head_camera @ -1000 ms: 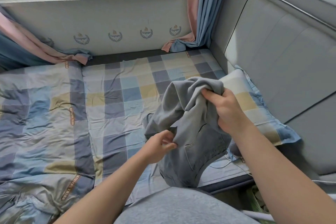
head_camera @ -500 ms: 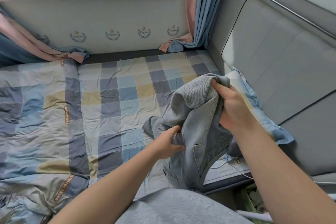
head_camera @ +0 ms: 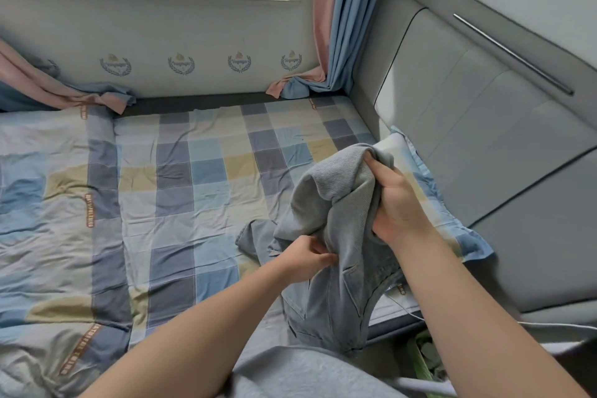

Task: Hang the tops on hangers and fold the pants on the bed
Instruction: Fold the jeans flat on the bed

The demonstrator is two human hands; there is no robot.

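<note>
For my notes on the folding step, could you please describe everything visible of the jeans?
The jeans are pale grey-blue denim with seams and a pocket showing, bunched up and not yet folded. The right hand grips the raised upper bunch; the left hand pinches a fold lower down. One end trails on the checked sheet.

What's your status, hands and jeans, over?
Right hand grips jeans up high; left hand pinches them lower. Jeans bunched, not yet folded, partly lifted off the bed. Pillow close behind.
</note>
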